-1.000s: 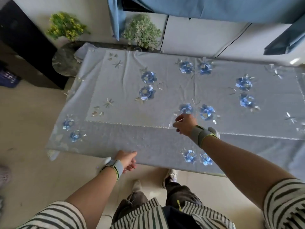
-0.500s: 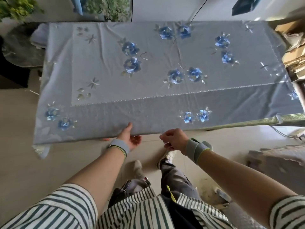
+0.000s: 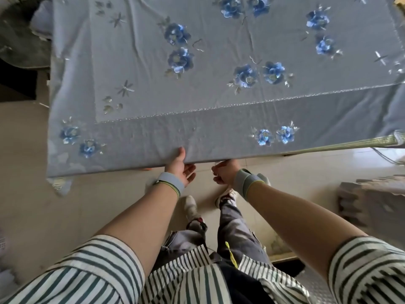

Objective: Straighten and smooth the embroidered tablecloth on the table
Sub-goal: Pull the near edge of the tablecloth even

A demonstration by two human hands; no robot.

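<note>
The light blue embroidered tablecloth (image 3: 219,102) with blue flowers covers the table, its front border hanging over the near edge. My left hand (image 3: 180,166) grips the front hem, thumb on top and fingers underneath. Just to its right, my right hand (image 3: 223,172) is curled at the same hem, its fingertips hidden under the cloth edge. A few creases run across the middle of the cloth. At the right, the hem slants upward and the table's green patterned rim (image 3: 350,145) shows bare.
A dark round stand (image 3: 17,40) sits left of the table. A grey ridged object (image 3: 372,200) lies on the tiled floor at the right, with a cable (image 3: 385,157) near the table corner. My feet (image 3: 190,207) stand close under the front edge.
My right hand has left the top of the cloth and come down to the front hem beside my left hand. My head has moved in closer and tilted down.
</note>
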